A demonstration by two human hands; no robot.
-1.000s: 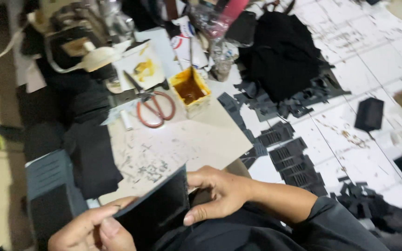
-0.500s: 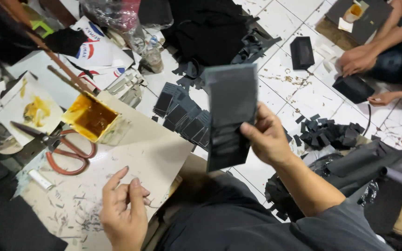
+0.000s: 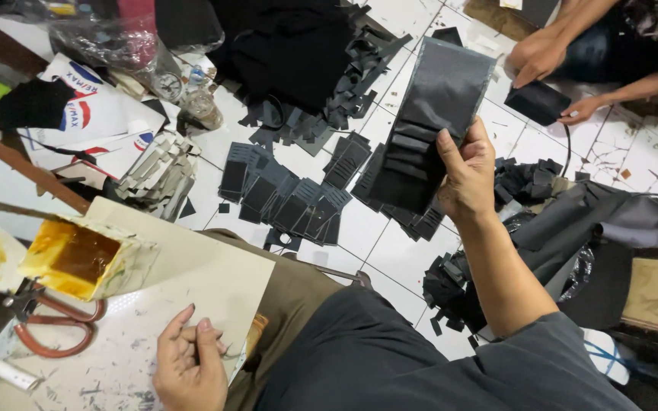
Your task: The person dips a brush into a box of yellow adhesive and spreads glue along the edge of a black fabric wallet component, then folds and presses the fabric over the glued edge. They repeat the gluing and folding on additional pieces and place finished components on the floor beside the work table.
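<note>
White floor tiles (image 3: 390, 251) lay strewn with finished black pieces (image 3: 283, 194) while my right hand (image 3: 466, 171) gripped one black panel (image 3: 428, 122) far right, my left hand (image 3: 190, 369) resting loose and empty on the near board (image 3: 192, 266), more scraps (image 3: 451, 293) waiting.

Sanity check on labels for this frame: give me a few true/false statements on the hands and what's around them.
1. The right hand holds a black panel with stacked slots up over the tiled floor. True.
2. The left hand grips the red-handled scissors. False: it rests on the pale work board, holding nothing; the scissors lie apart on its left.
3. A small open box of amber glue sits on the board. True.
4. The floor pieces below the panel are white. False: the rows of cut pieces are black.
5. Another person's hands touch a black piece at the top right. True.
</note>
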